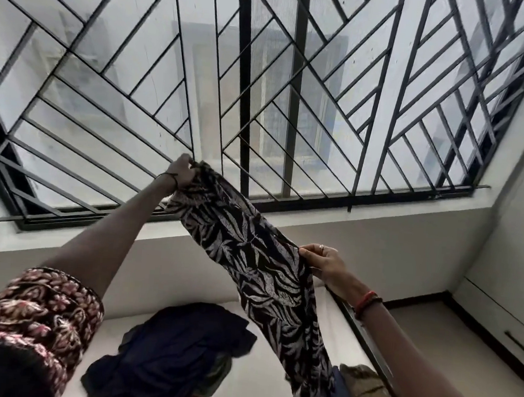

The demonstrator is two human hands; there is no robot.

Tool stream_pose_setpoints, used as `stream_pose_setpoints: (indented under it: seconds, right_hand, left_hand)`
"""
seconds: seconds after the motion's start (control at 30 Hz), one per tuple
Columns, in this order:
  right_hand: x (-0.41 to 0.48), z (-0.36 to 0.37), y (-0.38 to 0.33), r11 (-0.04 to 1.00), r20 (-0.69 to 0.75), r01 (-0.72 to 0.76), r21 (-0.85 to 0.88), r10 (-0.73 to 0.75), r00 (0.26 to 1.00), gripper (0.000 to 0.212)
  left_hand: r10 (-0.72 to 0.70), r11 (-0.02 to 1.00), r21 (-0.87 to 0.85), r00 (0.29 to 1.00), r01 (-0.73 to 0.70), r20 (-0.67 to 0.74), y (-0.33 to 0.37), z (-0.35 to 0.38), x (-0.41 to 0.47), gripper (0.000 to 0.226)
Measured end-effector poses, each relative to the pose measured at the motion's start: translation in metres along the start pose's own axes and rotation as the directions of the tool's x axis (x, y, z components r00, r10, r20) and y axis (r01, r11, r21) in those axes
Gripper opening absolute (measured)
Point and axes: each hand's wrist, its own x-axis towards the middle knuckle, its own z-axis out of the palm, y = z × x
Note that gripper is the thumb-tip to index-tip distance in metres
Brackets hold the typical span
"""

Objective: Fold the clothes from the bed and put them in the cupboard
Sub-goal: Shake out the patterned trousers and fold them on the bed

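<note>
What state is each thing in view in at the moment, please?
Garment: unfolded, held up in the air, hanging long.
Left hand: raised, grips the garment's top end.
Right hand: pinches the garment's edge lower down.
Navy clothes: unfolded, crumpled heap on the bed.
Olive cloth: crumpled, partly hidden.

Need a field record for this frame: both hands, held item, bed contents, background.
left hand: raised, grips top end of the leaf-print garment
right hand: lower, pinches the garment's side edge
garment state: held in the air, hanging down over the bed, not yet folded
bed: navy pile, unfolded; olive cloth at the right edge
background: window grille, black bars
cupboard: cannot tell from this view
</note>
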Motion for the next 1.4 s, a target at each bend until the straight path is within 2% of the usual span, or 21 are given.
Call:
stream_pose_setpoints:
  seconds: [0.1, 0.23, 0.3, 0.37, 0.47, 0.53, 0.6, 0.77, 0.87, 0.93, 1.03, 1.1, 1.17, 1.27, 1.4]
  right_hand:
    - [-0.001, 0.007, 0.002, 1.0, -0.046, -0.016, -0.003, 0.016, 0.999, 0.007]
    - [0.0, 0.021, 0.001, 0.998, -0.05, -0.019, 0.06, 0.022, 0.999, 0.008]
    - [-0.001, 0.027, -0.001, 0.999, -0.02, -0.022, 0.043, 0.023, 1.0, 0.007]
    - [-0.003, 0.032, -0.005, 1.0, -0.006, -0.005, 0.027, 0.005, 1.0, 0.008]
    - [-0.005, 0.036, -0.011, 0.999, 0.003, 0.042, 0.024, -0.042, 0.999, 0.008]
    - [-0.006, 0.038, -0.013, 0.997, -0.002, 0.071, 0.027, -0.071, 0.997, 0.005]
    - [-0.006, 0.038, -0.013, 0.996, -0.026, 0.089, 0.027, -0.088, 0.996, 0.005]
    - [-0.007, 0.03, -0.01, 0.994, -0.067, 0.103, -0.048, -0.106, 0.992, 0.007]
    - [-0.008, 0.028, -0.007, 0.992, -0.063, 0.115, -0.059, -0.119, 0.991, 0.007]
    - [-0.007, 0.03, -0.007, 0.992, -0.047, 0.122, -0.026, -0.123, 0.991, 0.005]
    - [-0.004, 0.03, -0.008, 0.988, -0.018, 0.153, 0.025, -0.153, 0.988, 0.008]
    - [-0.004, 0.029, -0.011, 0.984, 0.025, 0.177, 0.021, -0.177, 0.984, 0.017]
    - [-0.004, 0.028, -0.014, 0.98, 0.061, 0.2, -0.009, -0.199, 0.978, 0.024]
    - [-0.005, 0.023, -0.015, 0.973, 0.076, 0.223, -0.055, -0.219, 0.973, 0.025]
    - [-0.009, 0.014, -0.009, 0.975, 0.101, 0.212, -0.073, -0.204, 0.974, 0.035]
  left_hand:
    - [0.1, 0.994, -0.064, 0.982, -0.091, 0.158, -0.009, 0.028, -0.02, 0.038]
    - [0.222, 0.96, -0.208, 0.962, -0.187, 0.158, 0.011, 0.06, -0.057, 0.032]
    - [0.28, 0.933, -0.293, 0.935, -0.211, 0.218, 0.021, 0.072, -0.07, 0.022]
    - [0.367, 0.909, -0.336, 0.858, -0.247, 0.36, 0.031, 0.081, -0.079, 0.018]
    - [0.454, 0.89, -0.278, 0.653, -0.36, 0.607, 0.05, 0.09, -0.09, 0.03]
    - [0.41, 0.897, -0.209, 0.554, -0.39, 0.724, 0.058, 0.097, -0.093, 0.034]
    - [0.342, 0.916, -0.158, 0.51, -0.37, 0.789, 0.064, 0.101, -0.095, 0.035]
    - [0.265, 0.907, -0.046, 0.483, -0.418, 0.834, 0.071, 0.108, -0.095, 0.035]
    - [0.279, 0.859, 0.002, 0.47, -0.513, 0.837, 0.075, 0.106, -0.09, 0.029]
    - [0.336, 0.786, 0.046, 0.49, -0.616, 0.805, 0.083, 0.102, -0.086, 0.024]
    - [0.409, 0.618, 0.2, 0.528, -0.76, 0.744, 0.1, 0.09, -0.084, 0.022]
    - [0.467, 0.517, 0.308, 0.565, -0.799, 0.681, 0.11, 0.08, -0.083, 0.023]
    - [0.526, 0.432, 0.375, 0.567, -0.82, 0.634, 0.117, 0.071, -0.08, 0.024]
    - [0.588, 0.347, 0.419, 0.542, -0.839, 0.6, 0.123, 0.059, -0.076, 0.024]
    - [0.632, 0.311, 0.467, 0.547, -0.828, 0.549, 0.131, 0.042, -0.07, 0.028]
